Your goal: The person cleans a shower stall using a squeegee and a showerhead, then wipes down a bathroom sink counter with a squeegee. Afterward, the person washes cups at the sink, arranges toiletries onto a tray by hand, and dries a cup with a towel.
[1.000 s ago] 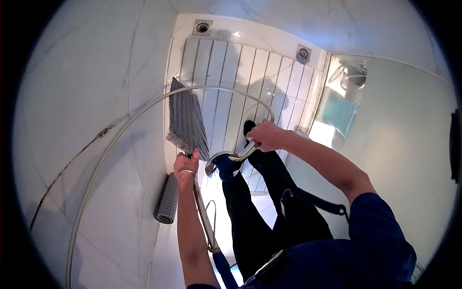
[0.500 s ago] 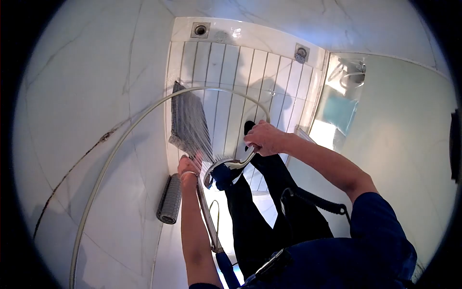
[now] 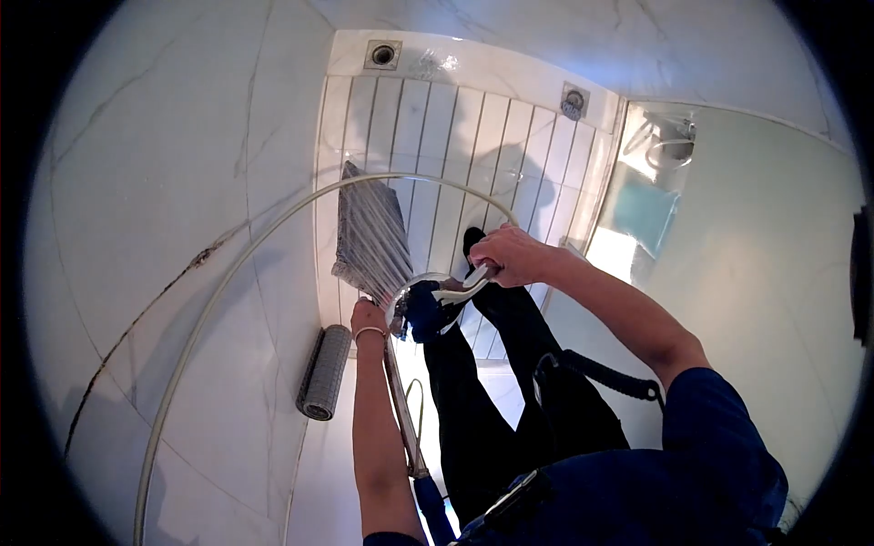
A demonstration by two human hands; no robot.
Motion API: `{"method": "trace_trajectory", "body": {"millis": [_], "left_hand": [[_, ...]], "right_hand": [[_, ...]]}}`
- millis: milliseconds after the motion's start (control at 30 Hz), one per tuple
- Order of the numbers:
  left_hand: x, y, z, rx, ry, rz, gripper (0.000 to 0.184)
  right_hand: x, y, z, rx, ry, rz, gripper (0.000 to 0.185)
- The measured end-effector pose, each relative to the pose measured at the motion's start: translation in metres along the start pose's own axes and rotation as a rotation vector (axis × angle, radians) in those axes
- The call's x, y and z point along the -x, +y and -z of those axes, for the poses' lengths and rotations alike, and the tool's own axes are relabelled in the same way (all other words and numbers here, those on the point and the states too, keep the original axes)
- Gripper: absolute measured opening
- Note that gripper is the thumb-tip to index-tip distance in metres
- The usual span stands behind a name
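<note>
My right hand [image 3: 514, 257] is closed around the handle of a chrome shower head [image 3: 448, 289]. Water sprays from it up and left across a grey flat pad [image 3: 369, 227] that looks like a mop head, lying slanted over the floor. Close to the pad's lower end, my left hand [image 3: 368, 317] is closed; a metal pole [image 3: 401, 400] with a dark blue grip runs from there back toward my body. Pole and pad appear to be one mop, though their joint is hidden. The pale shower hose [image 3: 196, 341] arches from my right hand over the pad.
A rolled grey mat [image 3: 323, 373] stands by the left marble wall [image 3: 164, 218]. Slatted white tiles [image 3: 446, 136] cover the floor, with two drains [image 3: 382, 55] at the far edge. On the right is a frosted panel [image 3: 765, 255]. A black coiled cord [image 3: 605, 373] hangs near my leg.
My left hand, the pole's far end and the grey pad have shifted slightly right. The shower head has tilted and risen a little, with my right hand slightly further right. Water keeps spraying on the pad.
</note>
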State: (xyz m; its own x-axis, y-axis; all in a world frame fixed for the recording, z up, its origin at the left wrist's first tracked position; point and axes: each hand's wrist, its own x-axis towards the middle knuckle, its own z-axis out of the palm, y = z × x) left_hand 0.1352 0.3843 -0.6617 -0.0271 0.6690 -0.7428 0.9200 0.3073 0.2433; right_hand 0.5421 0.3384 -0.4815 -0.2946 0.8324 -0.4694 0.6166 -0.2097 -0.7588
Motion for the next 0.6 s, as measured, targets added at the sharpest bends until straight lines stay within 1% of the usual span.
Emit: {"method": "trace_trajectory", "body": {"millis": [33, 67, 100, 133, 167, 200, 267, 300, 367, 400, 433, 467, 533, 600], "left_hand": [[0.021, 0.040, 0.022, -0.066, -0.022, 0.027, 0.021], [0.033, 0.062, 0.034, -0.132, -0.044, 0.054, 0.021], [0.016, 0.025, 0.015, -0.020, -0.027, -0.040, 0.021], [0.015, 0.023, 0.013, 0.090, -0.021, -0.136, 0.021], [0.015, 0.015, 0.018, -0.135, -0.048, -0.275, 0.021], [0.017, 0.011, 0.016, -0.166, -0.047, -0.285, 0.022], [0.035, 0.033, 0.028, -0.228, -0.044, -0.307, 0.028], [0.057, 0.071, 0.046, -0.213, -0.045, -0.224, 0.031], [0.044, 0.050, 0.036, -0.179, -0.055, -0.218, 0.038], [0.037, 0.039, 0.030, -0.163, -0.060, -0.214, 0.041], [0.030, 0.032, 0.029, -0.199, -0.098, -0.259, 0.041], [0.026, 0.019, 0.019, 0.077, -0.104, -0.234, 0.037], [0.018, -0.007, -0.001, 0.655, -0.108, -0.199, 0.031], [0.020, -0.018, -0.011, 1.404, -0.211, 0.381, 0.028]], "right_hand": [[-0.001, -0.002, 0.000, -0.002, -0.028, -0.021, 0.017], [0.000, -0.002, 0.000, -0.005, -0.055, -0.043, 0.017], [0.000, -0.003, 0.000, -0.022, -0.047, -0.030, 0.017], [0.000, -0.003, -0.001, -0.040, -0.039, -0.016, 0.017], [0.001, -0.004, -0.001, -0.057, -0.030, -0.003, 0.017], [0.001, -0.003, -0.002, -0.073, -0.019, -0.011, 0.017], [0.001, 0.001, -0.007, -0.105, 0.004, -0.027, 0.017], [0.002, 0.000, -0.005, -0.134, -0.005, -0.048, 0.017], [0.003, -0.005, 0.000, -0.193, -0.024, -0.089, 0.016], [0.002, -0.005, -0.001, -0.155, 0.008, -0.053, 0.016], [0.001, -0.005, -0.003, -0.116, 0.040, -0.017, 0.016], [-0.001, -0.005, -0.005, -0.077, 0.073, 0.019, 0.016], [-0.005, -0.003, -0.011, -0.139, 0.125, 0.054, 0.017], [-0.007, -0.005, -0.012, -0.176, 0.147, 0.072, 0.018]]}}
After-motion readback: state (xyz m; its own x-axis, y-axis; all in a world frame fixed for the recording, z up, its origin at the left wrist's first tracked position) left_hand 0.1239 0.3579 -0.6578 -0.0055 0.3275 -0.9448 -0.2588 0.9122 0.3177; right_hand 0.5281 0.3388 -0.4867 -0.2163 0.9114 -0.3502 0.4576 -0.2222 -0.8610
